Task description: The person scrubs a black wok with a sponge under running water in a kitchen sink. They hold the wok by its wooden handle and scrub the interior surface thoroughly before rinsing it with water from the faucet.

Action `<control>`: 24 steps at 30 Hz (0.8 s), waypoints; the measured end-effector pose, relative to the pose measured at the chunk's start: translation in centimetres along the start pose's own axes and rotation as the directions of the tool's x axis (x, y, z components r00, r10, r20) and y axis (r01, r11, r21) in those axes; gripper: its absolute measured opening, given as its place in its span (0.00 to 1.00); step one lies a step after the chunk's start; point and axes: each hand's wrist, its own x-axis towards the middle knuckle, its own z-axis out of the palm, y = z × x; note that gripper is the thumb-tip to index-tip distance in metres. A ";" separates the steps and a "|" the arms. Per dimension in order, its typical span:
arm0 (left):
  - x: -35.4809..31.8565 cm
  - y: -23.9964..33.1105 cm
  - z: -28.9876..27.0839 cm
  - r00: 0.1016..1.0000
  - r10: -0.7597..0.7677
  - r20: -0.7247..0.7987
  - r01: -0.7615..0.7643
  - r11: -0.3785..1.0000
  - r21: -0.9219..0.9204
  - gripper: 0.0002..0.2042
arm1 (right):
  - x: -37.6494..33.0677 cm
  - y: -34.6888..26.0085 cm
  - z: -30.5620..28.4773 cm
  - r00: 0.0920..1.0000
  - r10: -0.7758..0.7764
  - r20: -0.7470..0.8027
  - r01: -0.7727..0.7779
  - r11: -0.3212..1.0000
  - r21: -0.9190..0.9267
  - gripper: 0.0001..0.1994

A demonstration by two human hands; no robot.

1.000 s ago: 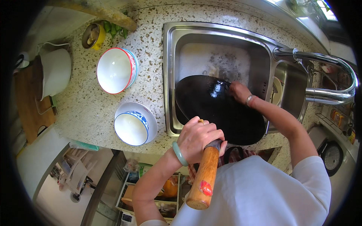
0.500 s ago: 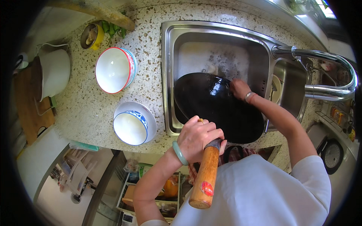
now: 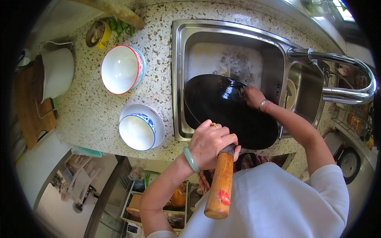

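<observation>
A black wok lies tilted in and over the near part of the steel sink. My left hand is wrapped round the top of its wooden handle, by the dark metal collar. The handle points back toward my body. My right hand is at the wok's right side, knuckles up and fingers curled in against the dark surface. Its fingertips are hidden, and I cannot make out whether they hold anything. Suds and wet patches show on the sink floor beyond the wok.
A chrome faucet arches over the smaller right basin. On the counter to the left stand red-rimmed bowls, blue-patterned bowls, a yellow cup, green peppers and a white pot. An open drawer is below.
My right hand has shifted slightly down along the wok's side. The handle's free end has swung a little to the right. My left hand keeps its grip.
</observation>
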 end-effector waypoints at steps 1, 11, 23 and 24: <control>-0.2 -0.1 0.0 1.000 -0.006 -0.005 0.006 1.000 -0.007 0.06 | -2.0 -1.3 -1.3 0.999 -0.001 0.052 -0.001 0.999 0.035 0.07; 0.2 0.1 -0.1 1.000 -0.006 0.024 0.006 1.000 -0.010 0.06 | 5.1 -0.7 0.0 0.898 -0.023 -0.439 0.026 1.000 0.001 0.05; 0.4 0.2 -0.2 0.999 -0.025 0.022 0.026 0.999 -0.025 0.06 | 4.5 -1.1 0.2 0.966 0.062 -0.252 -0.066 0.998 -0.007 0.07; 0.3 0.2 -0.1 0.999 -0.025 0.027 0.026 0.999 -0.023 0.06 | 5.4 -1.1 0.7 0.957 0.085 -0.278 -0.094 0.995 -0.020 0.07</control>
